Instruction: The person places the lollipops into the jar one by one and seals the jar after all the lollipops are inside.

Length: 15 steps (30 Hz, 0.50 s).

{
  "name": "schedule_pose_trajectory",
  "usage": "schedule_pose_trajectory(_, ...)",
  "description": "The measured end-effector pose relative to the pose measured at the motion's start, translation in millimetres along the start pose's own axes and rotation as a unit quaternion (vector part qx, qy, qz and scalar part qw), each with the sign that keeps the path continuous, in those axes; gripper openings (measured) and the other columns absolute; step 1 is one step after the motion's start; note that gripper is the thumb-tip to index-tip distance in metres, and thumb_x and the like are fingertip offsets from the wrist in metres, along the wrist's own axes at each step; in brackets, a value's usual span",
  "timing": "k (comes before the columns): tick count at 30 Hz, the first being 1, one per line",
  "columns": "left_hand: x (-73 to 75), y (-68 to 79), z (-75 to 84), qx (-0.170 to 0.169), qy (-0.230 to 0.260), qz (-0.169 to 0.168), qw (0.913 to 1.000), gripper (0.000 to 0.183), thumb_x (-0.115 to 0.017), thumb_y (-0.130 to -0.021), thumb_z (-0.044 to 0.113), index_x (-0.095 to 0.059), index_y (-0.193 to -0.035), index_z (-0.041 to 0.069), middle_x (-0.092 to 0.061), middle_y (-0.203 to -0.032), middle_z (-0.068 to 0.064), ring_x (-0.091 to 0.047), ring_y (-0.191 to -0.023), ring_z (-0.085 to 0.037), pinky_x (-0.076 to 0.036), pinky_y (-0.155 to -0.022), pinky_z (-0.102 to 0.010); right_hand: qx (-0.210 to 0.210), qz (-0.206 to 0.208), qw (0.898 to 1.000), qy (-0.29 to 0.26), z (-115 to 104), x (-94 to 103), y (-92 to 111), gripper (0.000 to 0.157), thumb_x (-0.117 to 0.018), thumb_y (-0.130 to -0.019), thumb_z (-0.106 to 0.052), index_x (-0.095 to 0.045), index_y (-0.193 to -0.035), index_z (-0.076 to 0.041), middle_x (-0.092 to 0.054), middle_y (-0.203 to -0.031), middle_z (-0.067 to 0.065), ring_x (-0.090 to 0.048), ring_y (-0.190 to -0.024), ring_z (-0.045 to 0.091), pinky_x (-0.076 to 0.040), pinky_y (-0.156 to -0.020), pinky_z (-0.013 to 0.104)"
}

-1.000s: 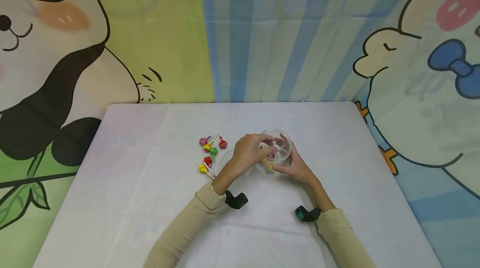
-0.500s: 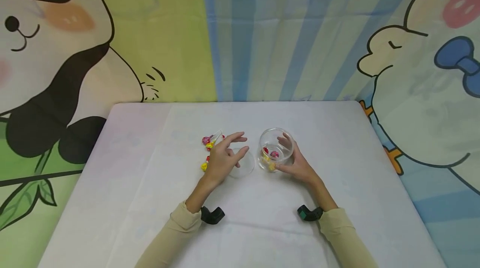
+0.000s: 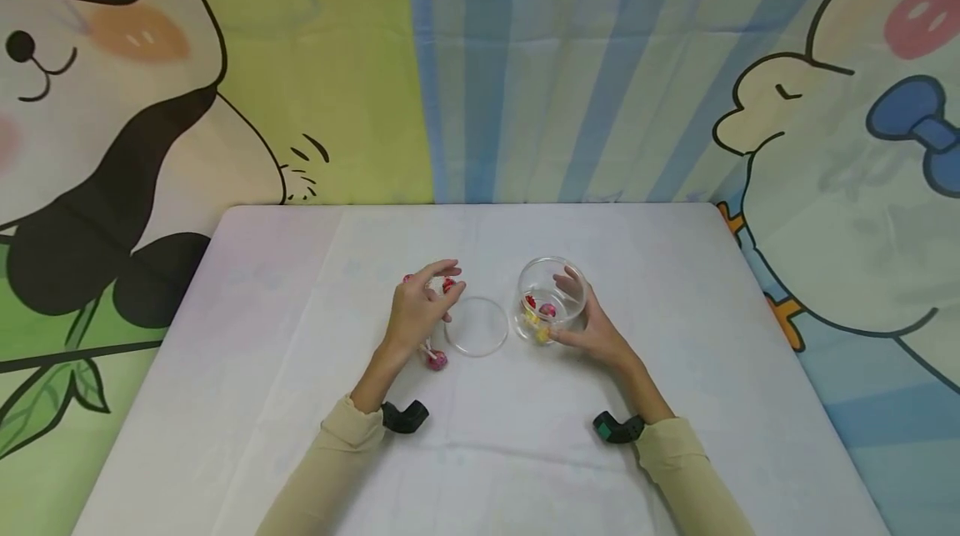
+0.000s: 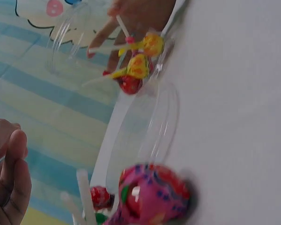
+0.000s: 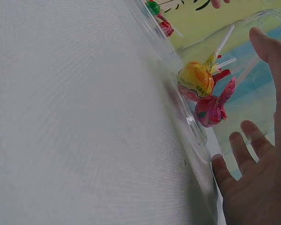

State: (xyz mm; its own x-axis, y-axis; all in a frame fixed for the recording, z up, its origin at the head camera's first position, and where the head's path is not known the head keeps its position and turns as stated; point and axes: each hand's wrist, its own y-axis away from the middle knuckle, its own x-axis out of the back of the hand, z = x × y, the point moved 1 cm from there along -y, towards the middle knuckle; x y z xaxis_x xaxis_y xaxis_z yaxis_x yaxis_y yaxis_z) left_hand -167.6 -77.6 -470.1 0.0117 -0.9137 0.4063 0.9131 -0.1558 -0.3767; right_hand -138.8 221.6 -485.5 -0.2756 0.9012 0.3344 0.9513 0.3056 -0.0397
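Note:
My right hand [image 3: 603,336] grips a clear plastic jar [image 3: 531,273] from its right side, thumb in front and fingers round the back. Inside the jar lie several wrapped lollipops, among them a yellow one [image 5: 196,79] and a pink one [image 5: 210,110], sticks pointing up. Over the loose lollipops to the left hovers my left hand [image 3: 412,313], its fingers bent loosely with a gap to the thumb. It hides most of that group. A pink lollipop [image 3: 437,360] shows below the hand, a red lollipop [image 3: 448,285] by its fingertips.
A round clear lid [image 3: 477,354] lies flat between the loose lollipops and the jar. White cloth covers the table [image 3: 480,461]. A printed cartoon curtain [image 3: 487,69] stands behind its far edge. A black camera mount sits on each wrist.
My left hand has drawn out from the jar's mouth and moved left over the loose lollipops, uncovering the lid. The right hand stays on the jar, which stands about where it was.

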Motion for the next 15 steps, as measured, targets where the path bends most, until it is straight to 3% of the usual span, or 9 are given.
schedule_pose_trajectory(5,18.7,-24.2,-24.3,0.037,-0.112,0.008,0.993,0.03,-0.072,-0.088,0.02,-0.068,-0.116,0.011,-0.074,-0.106,-0.007,-0.061,-0.054,-0.018,-0.043,-0.049,-0.022,-0.002,0.002,1.0,0.003,-0.2,0.6,0.0,0.1,-0.076,-0.075,-0.004,-0.015,-0.154,-0.01,-0.03,-0.156,0.021,-0.022,-0.147,0.04,-0.005,-0.116,0.067)
schedule_pose_trajectory(7,22.4,-33.8,-32.5,0.064,-0.156,-0.01,0.9857,0.028,-0.07,-0.089,0.025,-0.069,-0.114,0.013,-0.074,-0.106,-0.005,-0.066,-0.071,-0.021,-0.048,-0.061,-0.028,-0.002,0.003,1.0,0.005,-0.3,1.0,0.3,0.1,-0.076,-0.075,-0.005,-0.015,-0.154,-0.008,-0.03,-0.156,0.021,-0.022,-0.147,0.041,-0.006,-0.116,0.067)
schedule_pose_trajectory(11,22.3,-47.1,-45.2,0.108,-0.206,-0.067,0.9703,0.029,-0.068,-0.09,0.032,-0.071,-0.113,0.015,-0.073,-0.109,-0.003,-0.066,-0.096,-0.024,-0.049,-0.073,-0.036,0.002,0.002,1.0,0.001,-0.5,1.2,0.7,0.1,-0.076,-0.075,-0.004,-0.014,-0.153,-0.005,-0.03,-0.156,0.023,-0.022,-0.147,0.042,-0.005,-0.115,0.068)
schedule_pose_trajectory(15,20.2,-51.0,-51.8,0.122,-0.225,-0.092,0.9622,0.03,-0.068,-0.09,0.034,-0.071,-0.113,0.015,-0.073,-0.108,-0.003,-0.066,-0.09,-0.022,-0.047,-0.067,-0.033,0.0,-0.002,1.0,0.005,-0.6,0.3,0.1,0.1,-0.076,-0.075,-0.005,-0.014,-0.153,-0.006,-0.03,-0.156,0.021,-0.021,-0.147,0.041,-0.006,-0.114,0.069)
